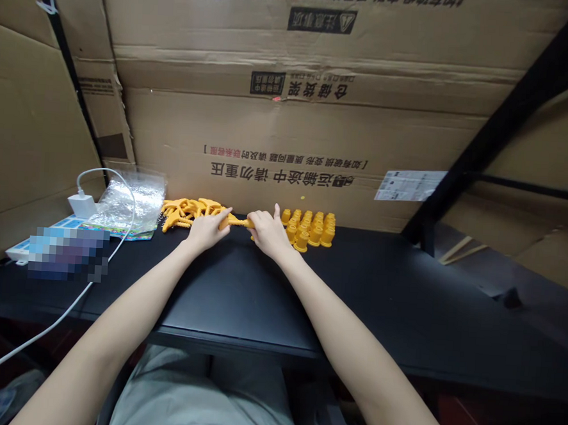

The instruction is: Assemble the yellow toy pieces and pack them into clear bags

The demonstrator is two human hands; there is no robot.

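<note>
Over the far part of the black table (241, 287), my left hand (208, 231) and my right hand (269, 233) are both closed on a yellow plastic piece (238, 222). A narrow bar of it shows between them; its ends are partly covered by my fingers. Left of my left hand lies a loose pile of yellow plastic parts (178, 215), curved and branching. Close by my right hand stand several small yellow cup-shaped pieces (315, 230) in rows, each with a flared base. My right hand and wrist hide some of these.
A cardboard sheet (289, 129) rises behind the table. At left are a clear plastic bag (131, 200), a white charger (81, 205) on a power strip (19, 251), and a white cable (70, 318) running over the table edge. A black metal post (481, 141) stands at right.
</note>
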